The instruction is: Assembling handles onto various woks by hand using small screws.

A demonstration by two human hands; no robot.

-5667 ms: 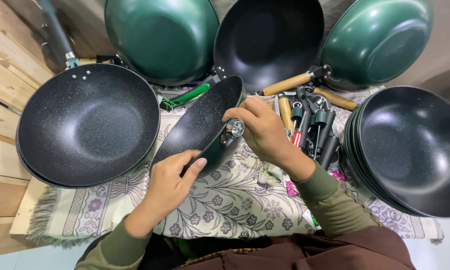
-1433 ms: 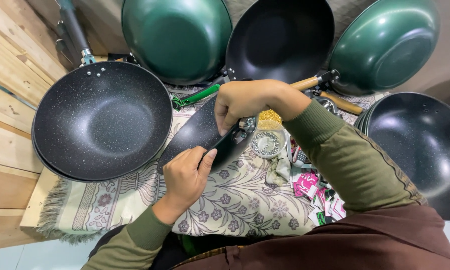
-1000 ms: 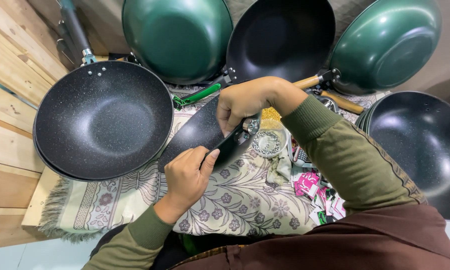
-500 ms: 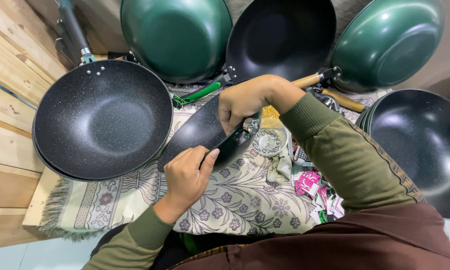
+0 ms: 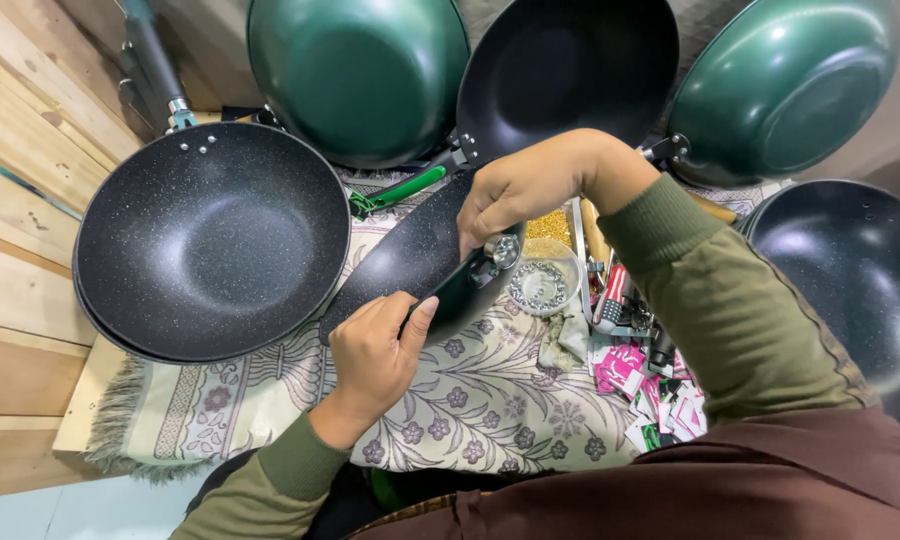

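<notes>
Since a second ago little has shifted: my left hand (image 5: 375, 350) still clamps the tilted black wok (image 5: 420, 262) over the cloth (image 5: 490, 400), right hand (image 5: 525, 190) pinching its silver rim fitting (image 5: 501, 250).

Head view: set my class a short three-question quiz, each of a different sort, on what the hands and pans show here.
1. True or false: the left hand grips the tilted black pan by its rim.
2. Which hand is at the metal fitting on the pan's edge?
A. left
B. right
C. neither
3. Fill in: the pan is held above a floral ____.

Key
1. true
2. B, the right hand
3. cloth
</notes>
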